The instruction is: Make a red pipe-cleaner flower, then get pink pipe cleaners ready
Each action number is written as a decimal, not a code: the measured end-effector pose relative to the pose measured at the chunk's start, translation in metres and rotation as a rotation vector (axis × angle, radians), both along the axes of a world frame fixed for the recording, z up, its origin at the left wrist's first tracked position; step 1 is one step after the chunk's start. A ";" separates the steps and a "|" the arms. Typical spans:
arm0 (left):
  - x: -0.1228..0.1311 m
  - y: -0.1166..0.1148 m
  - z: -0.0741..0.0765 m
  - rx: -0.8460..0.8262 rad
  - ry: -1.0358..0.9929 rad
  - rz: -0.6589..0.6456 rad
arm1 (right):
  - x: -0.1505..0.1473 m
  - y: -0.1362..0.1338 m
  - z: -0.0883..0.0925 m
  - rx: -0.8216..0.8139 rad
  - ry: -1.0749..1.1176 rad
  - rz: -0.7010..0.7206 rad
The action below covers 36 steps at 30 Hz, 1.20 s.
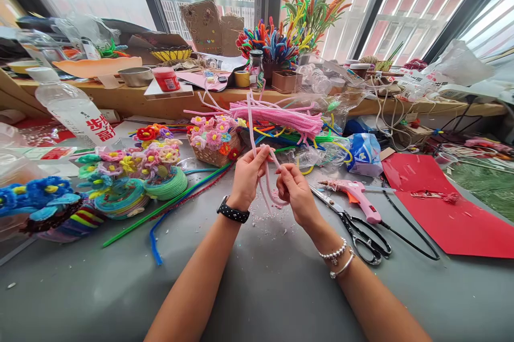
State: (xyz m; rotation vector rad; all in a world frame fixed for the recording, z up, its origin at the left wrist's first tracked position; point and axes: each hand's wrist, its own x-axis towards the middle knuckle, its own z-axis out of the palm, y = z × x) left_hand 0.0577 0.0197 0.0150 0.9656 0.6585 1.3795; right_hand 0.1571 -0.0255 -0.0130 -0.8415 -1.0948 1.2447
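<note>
Pale pink pipe cleaners (250,122) are held up over the middle of the grey table. My left hand (249,173) pinches them, with one length standing upright above the fingers. On the right, my right hand (295,189) has its fingers closed on a pink length that loops down between both hands. Whether this is one bent piece or two, I cannot tell. Behind the hands lies a thick bundle of pink pipe cleaners (277,116). Pink and white fluff (273,219) is scattered on the table below.
Black-handled scissors (357,232) and a pink glue gun (357,197) with its cord lie to the right, beside red card (461,219). Leftward stand pipe-cleaner flower baskets (212,149), green stems (160,203) and a tilted plastic bottle (72,112). A cluttered ledge (225,97) runs behind.
</note>
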 end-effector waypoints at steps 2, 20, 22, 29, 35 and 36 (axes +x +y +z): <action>0.000 0.001 -0.001 -0.021 -0.010 0.020 | 0.000 0.000 -0.003 0.005 -0.044 -0.018; -0.013 0.001 0.007 -0.085 0.061 0.078 | 0.020 0.003 0.004 0.003 -0.428 0.110; -0.013 0.002 0.006 -0.079 0.082 0.058 | 0.019 0.002 0.005 -0.071 -0.308 0.185; -0.013 0.001 0.005 0.016 0.229 -0.053 | 0.010 -0.003 0.006 -0.217 -0.134 0.309; -0.013 -0.001 0.008 0.002 0.220 -0.213 | 0.010 -0.007 0.009 -0.217 -0.101 0.415; -0.013 -0.001 0.008 0.001 0.200 -0.251 | 0.010 -0.008 0.010 -0.213 -0.099 0.423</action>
